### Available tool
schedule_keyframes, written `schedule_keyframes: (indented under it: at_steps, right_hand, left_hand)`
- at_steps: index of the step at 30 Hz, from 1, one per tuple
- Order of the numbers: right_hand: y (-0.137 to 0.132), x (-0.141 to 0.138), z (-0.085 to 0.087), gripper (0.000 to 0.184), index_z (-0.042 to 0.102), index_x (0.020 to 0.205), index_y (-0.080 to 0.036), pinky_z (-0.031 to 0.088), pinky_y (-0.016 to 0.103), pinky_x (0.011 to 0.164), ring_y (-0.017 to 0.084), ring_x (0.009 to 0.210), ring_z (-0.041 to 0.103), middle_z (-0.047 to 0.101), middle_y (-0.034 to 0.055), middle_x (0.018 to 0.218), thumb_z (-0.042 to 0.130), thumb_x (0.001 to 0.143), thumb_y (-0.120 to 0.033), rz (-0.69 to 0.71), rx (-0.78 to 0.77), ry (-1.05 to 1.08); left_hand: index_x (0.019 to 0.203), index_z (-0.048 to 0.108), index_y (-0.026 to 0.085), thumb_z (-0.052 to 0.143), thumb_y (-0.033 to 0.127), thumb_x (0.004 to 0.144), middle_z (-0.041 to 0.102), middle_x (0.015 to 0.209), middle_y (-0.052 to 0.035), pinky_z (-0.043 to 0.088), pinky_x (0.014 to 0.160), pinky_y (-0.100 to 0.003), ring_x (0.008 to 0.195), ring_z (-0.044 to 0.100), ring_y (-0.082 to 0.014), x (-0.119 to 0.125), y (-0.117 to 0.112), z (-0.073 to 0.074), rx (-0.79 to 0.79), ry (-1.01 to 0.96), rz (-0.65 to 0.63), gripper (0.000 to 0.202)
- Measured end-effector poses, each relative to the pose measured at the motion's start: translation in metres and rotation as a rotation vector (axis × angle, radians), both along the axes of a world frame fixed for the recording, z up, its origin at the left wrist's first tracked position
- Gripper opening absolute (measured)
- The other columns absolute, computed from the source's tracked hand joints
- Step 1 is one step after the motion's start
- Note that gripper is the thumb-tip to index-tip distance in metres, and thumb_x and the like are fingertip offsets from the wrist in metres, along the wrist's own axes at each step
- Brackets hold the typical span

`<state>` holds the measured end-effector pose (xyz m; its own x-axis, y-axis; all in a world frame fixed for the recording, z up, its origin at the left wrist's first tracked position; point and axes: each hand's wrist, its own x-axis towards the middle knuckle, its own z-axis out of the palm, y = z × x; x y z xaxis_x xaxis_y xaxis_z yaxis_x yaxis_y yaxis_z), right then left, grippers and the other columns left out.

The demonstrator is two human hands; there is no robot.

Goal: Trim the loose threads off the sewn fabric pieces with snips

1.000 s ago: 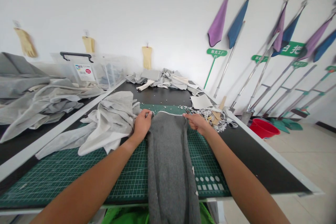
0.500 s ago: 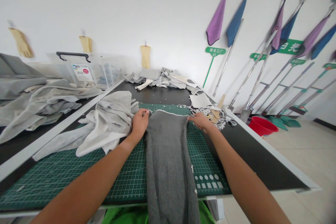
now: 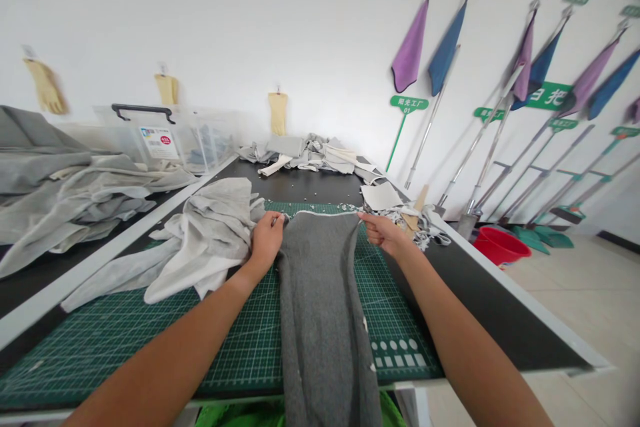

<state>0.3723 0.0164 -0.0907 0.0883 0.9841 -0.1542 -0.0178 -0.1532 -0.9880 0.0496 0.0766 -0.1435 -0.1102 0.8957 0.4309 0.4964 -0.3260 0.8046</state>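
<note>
A long dark grey piece of fabric (image 3: 323, 293) lies over the green cutting mat (image 3: 245, 333) and hangs past the table's near edge. Its far end shows a pale edge. My left hand (image 3: 269, 237) pinches the far left corner. At the far right corner, my right hand (image 3: 383, 232) is closed with thumb and finger on the cloth. Close to the left hand rests a crumpled heap of light grey fabric (image 3: 210, 230). Beyond the right hand are a pale square piece (image 3: 381, 197) and a pile of scraps (image 3: 425, 220).
More grey cloth (image 3: 85, 193) covers the left side, before a clear plastic box (image 3: 165, 140). Folded cloth pieces (image 3: 310, 150) lie at the table's far end. Right of the table stand a red bucket (image 3: 500, 245) and long-handled cleaning tools (image 3: 487, 153) along the wall.
The view has tilted up slightly. Both hands stay at the fabric's far corners; the right fingers are curled in a little more, and the far edge looks straighter.
</note>
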Motion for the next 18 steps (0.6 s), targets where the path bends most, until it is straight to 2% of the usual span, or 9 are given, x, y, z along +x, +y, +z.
schedule_keyframes:
  at_steps: [7, 10, 13, 16, 18]
  right_hand:
    - [0.000, -0.002, -0.007, 0.043, 0.032, 0.067, -0.024, 0.013, 0.017, 0.034, 0.004, 0.037, 0.017, 0.025, -0.0132, 0.046, 0.069, 0.085, -0.036, -0.113, 0.026, -0.052]
    - [0.002, -0.003, -0.012, 0.040, 0.032, 0.067, -0.025, 0.013, 0.018, 0.034, 0.004, 0.036, 0.018, 0.025, -0.0129, 0.045, 0.066, 0.087, -0.034, -0.197, 0.024, -0.128]
    - [0.003, -0.001, -0.018, 0.038, 0.033, 0.066, -0.025, 0.015, 0.020, 0.035, 0.005, 0.036, 0.020, 0.026, -0.0120, 0.044, 0.062, 0.089, -0.034, -0.285, 0.026, -0.235]
    - [0.004, 0.003, -0.023, 0.036, 0.036, 0.066, -0.024, 0.017, 0.021, 0.036, 0.007, 0.035, 0.024, 0.029, -0.0101, 0.042, 0.060, 0.090, -0.036, -0.341, 0.030, -0.369]
    - [0.003, 0.006, -0.024, 0.036, 0.037, 0.065, -0.024, 0.018, 0.023, 0.037, 0.008, 0.035, 0.026, 0.030, -0.0089, 0.041, 0.058, 0.091, -0.039, -0.318, 0.025, -0.459]
  left_hand:
    - [0.096, 0.065, 0.021, 0.048, 0.035, 0.095, 0.070, 0.083, -0.0039, 0.045, 0.071, -0.030, 0.077, 0.064, -0.0209, 0.000, -0.002, 0.001, -0.020, 0.049, 0.004, 0.023]
    - [0.106, 0.062, 0.022, 0.051, 0.032, 0.094, 0.070, 0.086, -0.0043, 0.044, 0.070, -0.030, 0.077, 0.065, -0.0219, 0.001, -0.007, 0.005, -0.069, 0.119, 0.014, 0.019]
    - [0.121, 0.055, 0.022, 0.055, 0.028, 0.091, 0.070, 0.092, -0.0059, 0.045, 0.072, -0.032, 0.080, 0.067, -0.0244, 0.004, -0.018, 0.012, -0.120, 0.245, 0.019, 0.030]
    - [0.130, 0.050, 0.021, 0.058, 0.019, 0.086, 0.068, 0.104, -0.0094, 0.046, 0.083, -0.035, 0.095, 0.066, -0.0266, 0.008, -0.034, 0.023, -0.035, 0.411, 0.023, 0.045]
    - [0.126, 0.052, 0.020, 0.059, 0.013, 0.083, 0.065, 0.112, -0.0115, 0.044, 0.092, -0.038, 0.106, 0.061, -0.0278, 0.011, -0.046, 0.033, 0.074, 0.525, 0.044, 0.043]
